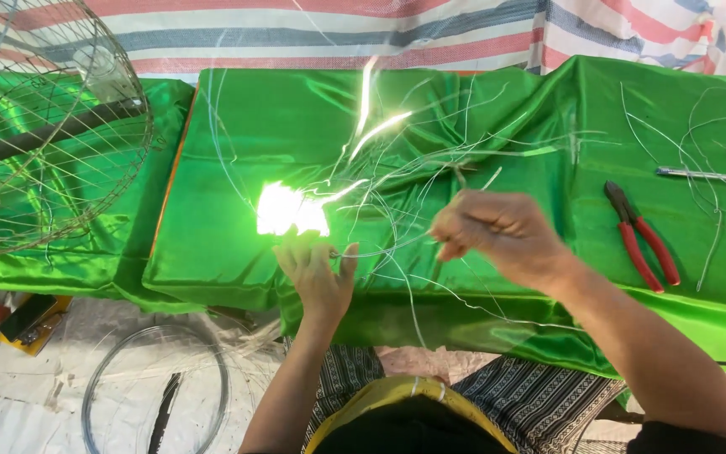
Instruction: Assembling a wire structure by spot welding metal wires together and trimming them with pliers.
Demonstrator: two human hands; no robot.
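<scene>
My left hand (317, 273) rests on the shiny green cloth (296, 143), fingers pinching the thin steel wire (384, 245) of a loose wire frame near a bright glare spot. My right hand (497, 231) is closed in a fist around a small tool or wire end just to the right, over the same tangle of wires (397, 176). The exact thing inside the right fist is hidden.
Red-handled pliers (642, 237) lie on the cloth at right, with a thin metal rod (701, 175) and loose wires beyond. A round wire cage (39, 126) stands at far left. A wire ring (157, 387) and a yellow tool (34, 319) lie on the floor.
</scene>
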